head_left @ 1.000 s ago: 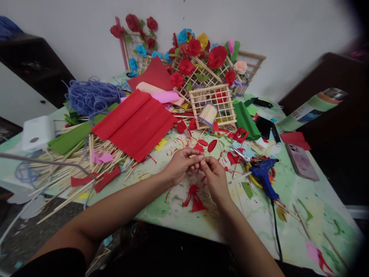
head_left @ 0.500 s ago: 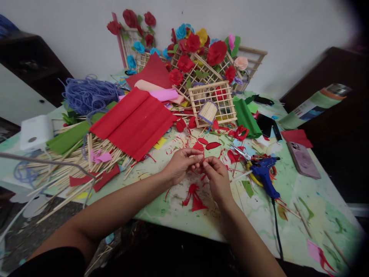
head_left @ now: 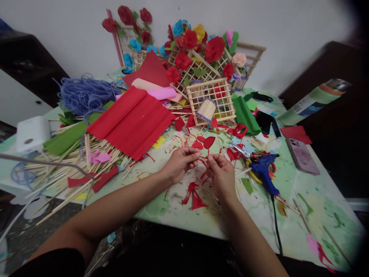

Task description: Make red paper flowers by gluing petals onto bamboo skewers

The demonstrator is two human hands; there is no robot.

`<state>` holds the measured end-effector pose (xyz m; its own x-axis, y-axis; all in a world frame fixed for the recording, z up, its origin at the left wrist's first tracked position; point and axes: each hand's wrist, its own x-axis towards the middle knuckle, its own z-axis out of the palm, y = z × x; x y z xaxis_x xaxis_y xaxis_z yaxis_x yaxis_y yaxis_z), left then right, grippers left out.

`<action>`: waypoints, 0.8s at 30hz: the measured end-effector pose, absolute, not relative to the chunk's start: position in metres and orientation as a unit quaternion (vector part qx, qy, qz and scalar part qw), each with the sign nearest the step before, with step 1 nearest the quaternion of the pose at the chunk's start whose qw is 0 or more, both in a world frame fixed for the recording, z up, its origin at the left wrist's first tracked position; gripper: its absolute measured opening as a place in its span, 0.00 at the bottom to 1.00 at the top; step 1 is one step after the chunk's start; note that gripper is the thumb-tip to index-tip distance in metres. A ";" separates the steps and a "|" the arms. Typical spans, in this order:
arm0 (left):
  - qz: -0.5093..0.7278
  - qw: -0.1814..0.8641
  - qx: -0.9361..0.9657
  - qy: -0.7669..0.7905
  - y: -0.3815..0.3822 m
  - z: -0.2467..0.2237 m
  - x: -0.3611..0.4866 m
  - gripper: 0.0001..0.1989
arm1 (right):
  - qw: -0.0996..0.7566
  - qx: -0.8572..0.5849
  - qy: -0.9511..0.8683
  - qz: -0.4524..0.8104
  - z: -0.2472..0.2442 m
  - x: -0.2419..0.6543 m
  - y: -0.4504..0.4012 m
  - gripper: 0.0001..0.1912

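Note:
My right hand [head_left: 221,175] is closed in a pinch on the narrow lower end of a red paper petal [head_left: 209,142], whose rounded, dark-edged top stands up above the fingertips. Just to its left, my left hand [head_left: 184,163] has thumb and forefinger pressed together. Whether anything thin is between those fingers, I cannot make out. A small gap separates the two hands, above the table. Behind the fingers lie cut red paper pieces [head_left: 197,145]. Below them on the tabletop is a bunch of red paper scraps [head_left: 196,198].
Scissors [head_left: 241,150] and a blue glue gun [head_left: 263,173] with its cord lie at right, near a phone [head_left: 302,156] and a bottle [head_left: 315,100]. Red crepe paper [head_left: 132,121] covers sticks at left. Stick lattices [head_left: 211,102] with paper flowers stand behind, beside blue cord [head_left: 86,94].
My hands have drawn slightly apart. The red petal has turned from nearly edge-on to show its broad face and has shifted a little left.

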<state>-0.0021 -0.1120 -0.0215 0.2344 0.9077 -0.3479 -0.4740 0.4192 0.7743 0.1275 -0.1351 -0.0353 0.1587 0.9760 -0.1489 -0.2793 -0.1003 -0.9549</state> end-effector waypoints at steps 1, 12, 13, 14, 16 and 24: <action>0.466 0.738 0.271 0.405 -0.112 -0.022 -0.002 0.14 | 0.569 -0.505 -0.352 0.546 -0.036 0.128 -0.135 0.12; 0.464 0.725 0.324 0.392 -0.114 -0.024 -0.003 0.12 | 0.549 -0.546 -0.372 0.512 -0.036 0.131 -0.136 0.11; 0.456 0.727 0.328 0.395 -0.114 -0.025 -0.002 0.12 | 0.552 -0.544 -0.369 0.513 -0.037 0.131 -0.136 0.11; 0.450 0.727 0.331 0.398 -0.115 -0.025 -0.001 0.12 | 0.556 -0.541 -0.365 0.515 -0.037 0.130 -0.136 0.12; 0.442 0.728 0.334 0.404 -0.116 -0.026 0.000 0.12 | 0.565 -0.532 -0.360 0.518 -0.038 0.130 -0.136 0.10; 0.432 0.724 0.338 0.418 -0.116 -0.029 0.001 0.12 | 0.582 -0.517 -0.331 0.533 -0.036 0.129 -0.137 0.09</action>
